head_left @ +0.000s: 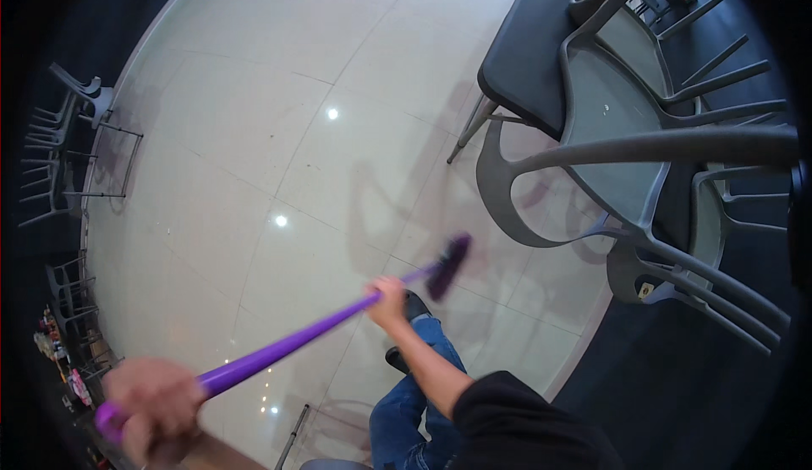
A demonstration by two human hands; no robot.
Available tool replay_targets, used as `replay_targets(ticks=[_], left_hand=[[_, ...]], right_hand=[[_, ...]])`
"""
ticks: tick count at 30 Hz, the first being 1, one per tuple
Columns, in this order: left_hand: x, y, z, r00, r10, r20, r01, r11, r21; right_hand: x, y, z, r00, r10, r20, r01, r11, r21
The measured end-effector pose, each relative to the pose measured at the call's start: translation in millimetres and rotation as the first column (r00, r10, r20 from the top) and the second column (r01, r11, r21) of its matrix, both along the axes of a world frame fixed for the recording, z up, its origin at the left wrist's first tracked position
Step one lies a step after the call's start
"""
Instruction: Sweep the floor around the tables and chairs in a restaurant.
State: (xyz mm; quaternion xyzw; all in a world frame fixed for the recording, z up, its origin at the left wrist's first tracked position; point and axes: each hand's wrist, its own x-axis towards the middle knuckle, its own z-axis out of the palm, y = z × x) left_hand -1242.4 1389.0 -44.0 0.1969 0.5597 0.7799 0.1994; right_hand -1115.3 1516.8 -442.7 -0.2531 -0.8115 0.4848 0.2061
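A purple broom (288, 345) slants across the lower part of the view, its handle end at the lower left. My left hand (156, 398) is closed round the top of the handle and looks blurred. Further down the shaft, my right hand (388, 301) grips it with the fingers wrapped round. The dark purple broom head (448, 268) is smeared by motion and is at the pale tiled floor, just beyond my shoe (414, 306).
Grey chairs (613, 106) rest upturned on a black table (524, 47) at the right, with legs jutting out. More stacked chairs (59, 144) stand at the far left. Small specks (313, 166) dot the tiled floor (220, 106). A metal leg (293, 436) shows at the bottom.
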Motion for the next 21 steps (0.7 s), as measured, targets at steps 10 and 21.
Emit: replay_targets(ticks=[10,21], left_hand=[[-1.5,-44.8,2.5,0.956,0.148,0.253,-0.18,0.978,0.109],[-58.8,-25.4,-23.9,0.921,0.387,0.044,-0.388,0.905,0.176]], right_hand=[[-18.9,53.1,116.3,0.93,0.352,0.106,-0.355,0.935,0.017],[-148.5,64.6,-23.6,0.931,0.361,0.052,-0.364,0.928,0.074]])
